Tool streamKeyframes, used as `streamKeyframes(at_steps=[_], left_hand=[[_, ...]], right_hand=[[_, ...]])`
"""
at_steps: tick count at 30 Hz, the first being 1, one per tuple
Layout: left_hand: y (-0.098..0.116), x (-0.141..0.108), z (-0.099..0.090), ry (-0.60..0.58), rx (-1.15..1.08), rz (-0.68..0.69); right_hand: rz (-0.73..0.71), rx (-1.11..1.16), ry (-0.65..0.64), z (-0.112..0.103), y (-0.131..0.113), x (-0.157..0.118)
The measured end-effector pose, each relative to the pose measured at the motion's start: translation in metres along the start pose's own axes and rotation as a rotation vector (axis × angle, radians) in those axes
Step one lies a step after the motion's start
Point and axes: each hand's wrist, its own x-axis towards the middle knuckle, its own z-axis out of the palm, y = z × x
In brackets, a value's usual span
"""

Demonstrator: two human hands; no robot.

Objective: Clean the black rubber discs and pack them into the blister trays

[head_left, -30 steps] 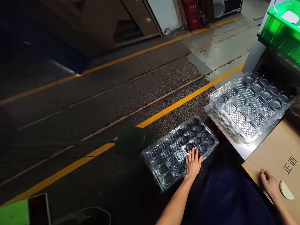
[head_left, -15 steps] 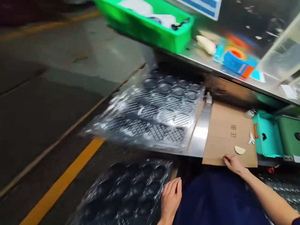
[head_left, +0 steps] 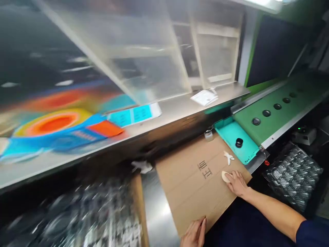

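Observation:
A cream half-round sponge pad (head_left: 225, 176) lies on the cardboard sheet (head_left: 180, 192), near its right side. My right hand (head_left: 238, 184) is on the pad, its fingertips closed over the pad's right edge. At the near edge of the cardboard, my left hand (head_left: 194, 234) has its fingers together, with nothing visible in them. A small white cross-shaped piece (head_left: 228, 157) lies just beyond the pad. Black printed characters mark the middle of the cardboard.
A turquoise tray (head_left: 248, 151) holds a black round part (head_left: 239, 142). Behind it, a green conveyor belt (head_left: 282, 120) carries several black round parts. Clear blister trays sit at lower left (head_left: 84, 216) and right (head_left: 295, 175). A metal shelf (head_left: 174, 106) runs above, with a tape roll (head_left: 64, 130).
The view has swung right, bringing the conveyor into sight. My right hand has reached the sponge pad. My left hand has moved from beside the lower blister tray to the cardboard's near edge.

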Motion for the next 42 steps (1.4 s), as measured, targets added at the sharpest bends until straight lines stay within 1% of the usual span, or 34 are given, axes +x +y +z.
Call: streamKeyframes(at_steps=[2,3,5,7,8,9,10,11,12,13,14,15,16,18,20,22,24,26,28,29,31,32,34,36,39,40,42], left_hand=[[0.032,0.061,0.007,-0.046,0.019,0.066],[0.053,0.094,0.012,-0.065,0.036,0.111],[0.104,0.168,0.024,-0.116,0.080,0.240],[0.162,0.248,0.043,-0.180,0.144,0.402],[0.189,0.289,0.056,-0.150,0.186,0.465],[0.214,0.328,0.071,-0.103,0.232,0.499],[0.236,0.364,0.087,-0.058,0.288,0.498],[0.253,0.397,0.104,-0.017,0.345,0.481],[0.266,0.426,0.121,0.012,0.396,0.438],[0.274,0.448,0.138,0.004,0.439,0.389],[0.278,0.465,0.153,-0.028,0.466,0.338],[0.280,0.477,0.166,-0.076,0.471,0.293],[0.279,0.483,0.176,-0.125,0.449,0.262],[0.277,0.482,0.186,-0.165,0.309,0.219],[0.274,0.469,0.181,-0.131,0.032,0.151],[0.267,0.446,0.161,-0.080,-0.316,0.006],[0.250,0.414,0.129,-0.022,-0.627,-0.178],[0.216,0.368,0.091,0.068,-0.832,-0.371],[0.172,0.310,0.056,0.178,-0.944,-0.571],[0.150,0.278,0.042,0.232,-0.972,-0.677],[0.111,0.217,0.026,0.321,-1.012,-0.858],[0.096,0.190,0.023,0.349,-1.042,-0.917],[0.079,0.148,0.023,0.394,-1.145,-0.961],[0.074,0.124,0.027,0.455,-1.283,-0.965],[0.081,0.112,0.033,0.539,-1.453,-0.991],[0.084,0.112,0.034,0.545,-1.493,-1.001],[0.091,0.111,0.035,0.549,-1.581,-0.980]], right_hand=[[0.035,0.037,-0.020,0.004,0.014,-0.005],[0.040,0.054,-0.055,0.006,0.020,-0.006],[0.041,0.089,-0.119,0.013,0.030,-0.005],[0.051,0.127,-0.133,0.023,0.036,0.000],[0.055,0.153,-0.128,0.028,0.038,0.003],[0.059,0.185,-0.115,0.033,0.040,0.006],[0.063,0.220,-0.099,0.038,0.041,0.008],[0.066,0.253,-0.084,0.043,0.043,0.009],[0.067,0.283,-0.077,0.046,0.044,0.010],[0.064,0.308,-0.077,0.049,0.046,0.010],[0.060,0.327,-0.078,0.050,0.048,0.010],[0.055,0.341,-0.085,0.051,0.049,0.010],[0.049,0.352,-0.096,0.049,0.049,0.010],[0.047,0.360,-0.110,0.044,0.050,0.009],[0.064,0.350,-0.116,0.035,0.051,0.010],[0.080,0.339,-0.114,0.024,0.055,0.010],[0.068,0.366,-0.125,0.010,0.059,0.011],[0.068,0.453,-0.141,-0.005,0.062,0.011],[0.104,0.584,-0.104,-0.022,0.059,0.011],[0.119,0.648,-0.064,-0.031,0.054,0.011],[0.086,0.745,0.023,-0.047,0.035,0.009],[0.027,0.771,0.040,-0.052,0.021,0.008],[-0.121,0.769,0.013,-0.058,-0.009,0.004],[-0.241,0.705,-0.043,-0.057,-0.037,-0.001],[-0.340,0.564,-0.095,-0.048,-0.065,-0.003],[-0.371,0.527,-0.099,-0.045,-0.070,-0.002],[-0.413,0.474,-0.083,-0.041,-0.076,0.002]])
